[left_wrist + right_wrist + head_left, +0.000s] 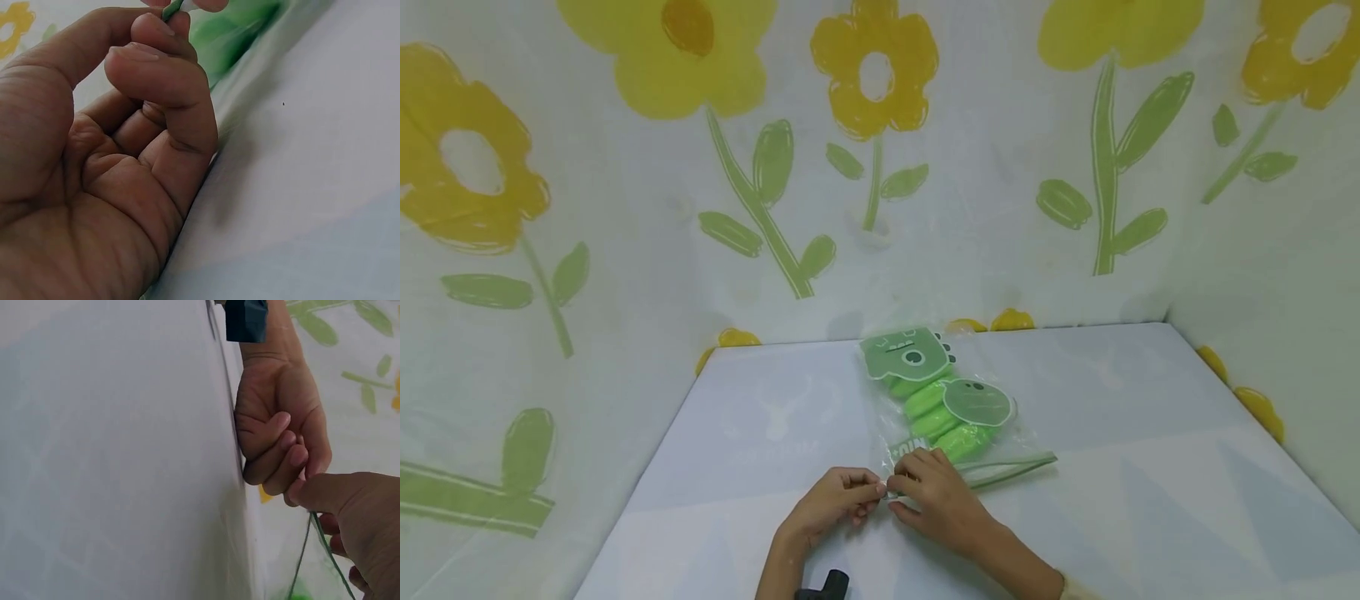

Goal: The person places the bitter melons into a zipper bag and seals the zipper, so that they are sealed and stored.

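Observation:
A clear zip bag (979, 403) with green dinosaur faces printed on it lies on the white table, and something bright green and puffy (931, 413) fills it. Its green-lined open edge (1017, 470) faces the person. At the near left corner of that edge, my left hand (833, 505) pinches the bag between thumb and forefinger. Right beside it, my right hand (942, 505) pinches the same corner, fingertips almost touching the left ones. In the right wrist view, the two edge lines of the bag (304, 547) run apart below the pinching fingers.
The pale table (760, 433) carries faint printed shapes. Flower-patterned cloth (970, 208) hangs behind and at both sides. A black device (832, 585) sits by the left wrist.

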Available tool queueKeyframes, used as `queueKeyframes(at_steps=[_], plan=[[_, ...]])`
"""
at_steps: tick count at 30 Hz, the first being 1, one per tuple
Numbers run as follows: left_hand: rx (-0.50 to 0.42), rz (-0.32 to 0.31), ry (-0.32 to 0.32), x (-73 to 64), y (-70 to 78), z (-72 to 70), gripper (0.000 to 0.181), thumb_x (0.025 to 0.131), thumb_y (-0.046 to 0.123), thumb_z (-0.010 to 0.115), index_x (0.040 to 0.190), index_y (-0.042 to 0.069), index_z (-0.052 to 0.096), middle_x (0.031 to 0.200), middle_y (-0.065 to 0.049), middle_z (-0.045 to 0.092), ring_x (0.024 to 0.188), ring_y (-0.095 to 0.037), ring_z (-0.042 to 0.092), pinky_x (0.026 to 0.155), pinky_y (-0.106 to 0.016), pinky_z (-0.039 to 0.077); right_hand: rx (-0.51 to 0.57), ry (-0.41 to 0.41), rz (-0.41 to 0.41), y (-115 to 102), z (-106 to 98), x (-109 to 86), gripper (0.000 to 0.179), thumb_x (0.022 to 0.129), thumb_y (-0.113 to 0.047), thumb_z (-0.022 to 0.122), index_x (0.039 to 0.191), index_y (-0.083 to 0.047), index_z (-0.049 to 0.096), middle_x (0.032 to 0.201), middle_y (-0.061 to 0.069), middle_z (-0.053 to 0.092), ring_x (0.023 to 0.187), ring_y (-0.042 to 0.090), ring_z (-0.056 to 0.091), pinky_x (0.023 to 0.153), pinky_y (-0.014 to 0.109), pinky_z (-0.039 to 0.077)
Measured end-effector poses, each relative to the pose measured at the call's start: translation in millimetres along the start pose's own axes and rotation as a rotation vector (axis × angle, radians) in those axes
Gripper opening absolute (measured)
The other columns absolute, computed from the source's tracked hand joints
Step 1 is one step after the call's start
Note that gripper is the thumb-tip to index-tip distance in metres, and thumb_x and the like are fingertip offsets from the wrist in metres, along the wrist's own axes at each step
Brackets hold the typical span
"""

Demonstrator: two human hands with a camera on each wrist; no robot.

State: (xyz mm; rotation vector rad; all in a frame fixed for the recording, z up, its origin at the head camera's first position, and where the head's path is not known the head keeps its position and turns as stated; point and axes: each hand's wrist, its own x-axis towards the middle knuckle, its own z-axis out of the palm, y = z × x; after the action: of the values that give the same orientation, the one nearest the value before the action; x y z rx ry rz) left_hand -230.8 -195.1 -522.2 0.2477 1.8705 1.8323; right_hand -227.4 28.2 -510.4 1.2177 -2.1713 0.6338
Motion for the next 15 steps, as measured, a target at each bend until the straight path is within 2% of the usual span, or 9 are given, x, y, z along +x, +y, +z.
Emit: queueKeyframes(at_steps=[6,15], plan=[[0.026,0.013,0.001,-0.2,-2.8,0.2,0.022,0.092,0.023,0.074,0.096,0.001,0.073,0.074,0.000,0.060,0.059,-0.009,0.048,0.053,-0.021,0.042,-0.010,0.058,-0.062,-1.1,2.7,0.4,0.021,0.072,-0.009,0.087,0.082,-0.016,0.069,0.090,-0.006,0.058,0.088,0.012,0.054,0.076,0.028,0.038],[0.040,0.007,0.026,0.0,1.4,2.3,0.027,0.090,0.024,0.075,0.096,-0.003,0.073,0.072,0.001,0.060,0.058,-0.008,0.047,0.051,-0.021,0.041,-0.016,0.044,-0.072,2.8,0.7,0.7,0.020,0.070,-0.011,0.088,0.080,-0.017,0.072,0.087,-0.008,0.058,0.086,0.011,0.053,0.076,0.027,0.037]])
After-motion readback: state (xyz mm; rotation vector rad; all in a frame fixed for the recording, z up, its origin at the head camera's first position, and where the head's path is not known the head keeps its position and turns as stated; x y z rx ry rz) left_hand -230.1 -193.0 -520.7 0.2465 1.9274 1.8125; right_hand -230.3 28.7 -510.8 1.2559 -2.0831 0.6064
